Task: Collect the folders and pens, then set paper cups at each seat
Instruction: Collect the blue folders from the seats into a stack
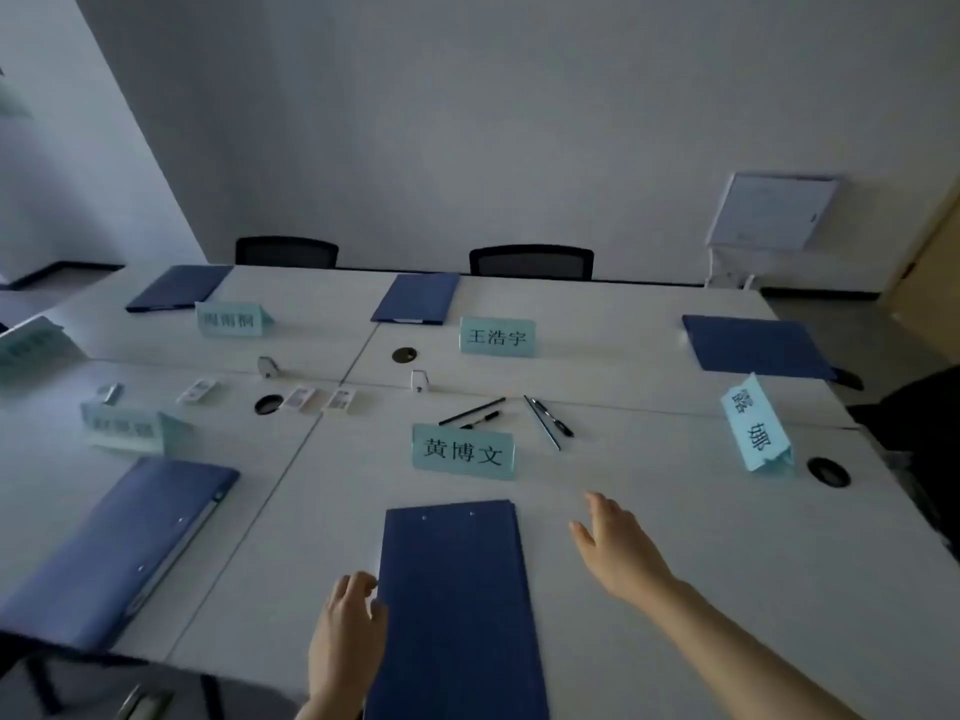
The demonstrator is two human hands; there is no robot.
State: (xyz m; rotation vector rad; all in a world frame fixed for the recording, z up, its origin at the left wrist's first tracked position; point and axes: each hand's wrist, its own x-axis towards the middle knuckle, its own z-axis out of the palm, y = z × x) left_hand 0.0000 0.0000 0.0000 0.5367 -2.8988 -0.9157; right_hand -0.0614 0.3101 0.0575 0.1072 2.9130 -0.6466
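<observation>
My left hand [347,623] rests at the left edge of the nearest folder [457,605], fingers curled against that edge; whether they grip it I cannot tell. My right hand [615,550] hovers over the table [675,537] just right of the folder, fingers spread, holding nothing.

Hazard: lifting by one edge could let the cover swing apart and spill any loose sheets. A careless reach toward the pens [511,415] could knock over the name card [463,452] standing between them and the folder.

Count: five blue folders on the table, four pens beyond the card, no paper cups in view.
</observation>
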